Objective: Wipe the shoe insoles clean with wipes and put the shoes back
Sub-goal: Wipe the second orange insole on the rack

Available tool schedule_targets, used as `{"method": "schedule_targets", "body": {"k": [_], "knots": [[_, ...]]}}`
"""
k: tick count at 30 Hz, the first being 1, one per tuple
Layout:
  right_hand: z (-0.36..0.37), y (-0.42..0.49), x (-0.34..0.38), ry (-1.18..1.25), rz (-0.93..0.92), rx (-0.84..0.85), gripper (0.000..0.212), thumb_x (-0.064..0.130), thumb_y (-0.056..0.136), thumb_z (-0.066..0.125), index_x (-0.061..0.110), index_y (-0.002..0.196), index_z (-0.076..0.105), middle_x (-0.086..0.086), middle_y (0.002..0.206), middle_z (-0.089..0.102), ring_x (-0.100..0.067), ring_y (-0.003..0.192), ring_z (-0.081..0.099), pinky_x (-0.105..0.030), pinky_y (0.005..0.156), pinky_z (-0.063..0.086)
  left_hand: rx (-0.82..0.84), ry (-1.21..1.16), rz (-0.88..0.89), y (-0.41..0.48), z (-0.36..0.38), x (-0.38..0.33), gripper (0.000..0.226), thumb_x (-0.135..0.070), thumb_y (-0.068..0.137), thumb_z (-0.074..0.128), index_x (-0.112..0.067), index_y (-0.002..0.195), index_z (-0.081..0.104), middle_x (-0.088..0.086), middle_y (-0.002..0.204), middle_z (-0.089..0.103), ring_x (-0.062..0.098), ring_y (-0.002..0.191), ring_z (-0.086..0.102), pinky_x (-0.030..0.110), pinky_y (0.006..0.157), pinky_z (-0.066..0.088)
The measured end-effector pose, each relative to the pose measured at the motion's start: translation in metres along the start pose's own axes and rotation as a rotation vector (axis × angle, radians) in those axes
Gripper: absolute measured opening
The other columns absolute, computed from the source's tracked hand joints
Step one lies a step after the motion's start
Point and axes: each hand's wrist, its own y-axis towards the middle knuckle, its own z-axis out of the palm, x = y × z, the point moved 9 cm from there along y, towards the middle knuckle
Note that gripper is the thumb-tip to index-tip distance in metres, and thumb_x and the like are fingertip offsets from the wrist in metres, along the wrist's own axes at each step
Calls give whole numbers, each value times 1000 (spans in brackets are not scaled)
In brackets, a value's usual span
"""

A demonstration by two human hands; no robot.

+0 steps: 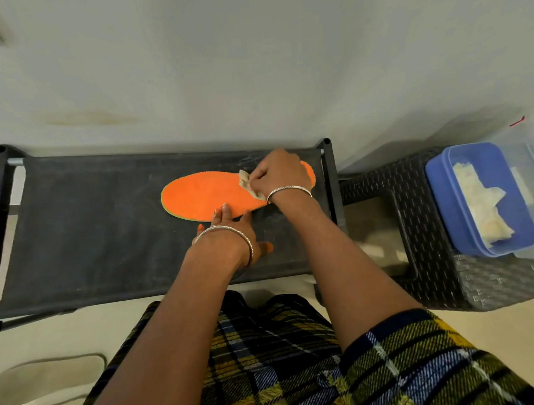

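An orange insole [201, 196] lies flat on the black fabric top of a shoe rack [86, 228], toward its right end. My right hand [281, 174] covers the insole's right end and is shut on a crumpled beige wipe [248, 184] pressed against it. My left hand [230, 231] rests flat on the rack with its fingertips on the insole's near edge, fingers spread. No shoes are in view.
A black wicker stool [413, 226] stands right of the rack. On it sits a blue plastic box [449, 200] holding more wipes [480, 202], beside a clear container [530, 166]. A pale wall rises behind; a cable [52, 361] lies on the floor at left.
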Motion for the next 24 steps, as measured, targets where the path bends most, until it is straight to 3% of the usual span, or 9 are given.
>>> {"method": "schedule_targets", "body": {"k": [4,7,11,14,19,24], "knots": [[-19,4,-30,-85,153,-104,41,49,75,79,16,99,73,-7,105,70,-30,98,68,-31,70,52,-3,9,9,-1,-1,0,87,-61,92,47,-32,154,-6,12,160,-19,33,148,-10,56,118,11],[-18,5,-27,-82,130,-127,33,39,78,81,15,98,72,-9,106,70,-30,98,68,-32,71,53,0,12,7,-1,-1,0,87,-62,92,46,-31,154,-7,11,160,-20,33,148,-10,56,118,11],[0,0,1,43,-24,-40,7,25,79,77,23,85,81,1,92,76,-20,91,68,-31,77,56,-11,-3,10,-1,-1,-3,86,-60,92,48,-34,154,-7,12,160,-20,34,148,-11,56,118,11],[4,1,4,35,-27,-22,11,31,79,76,25,87,80,0,96,75,-20,94,67,-34,77,57,-9,0,11,1,0,-2,87,-60,92,48,-34,153,-7,12,160,-20,34,148,-11,55,118,11],[-23,4,-36,-30,193,-170,42,47,77,80,16,104,71,-9,110,68,-31,100,67,-38,79,57,-2,-3,29,1,0,1,87,-61,91,47,-33,154,-6,12,160,-19,34,148,-9,55,119,11],[-26,0,-36,19,177,-197,22,29,84,76,15,100,73,-11,108,70,-32,100,68,-35,80,57,-7,3,29,1,0,0,87,-61,92,46,-31,154,-6,12,160,-19,34,148,-9,55,119,11]]}}
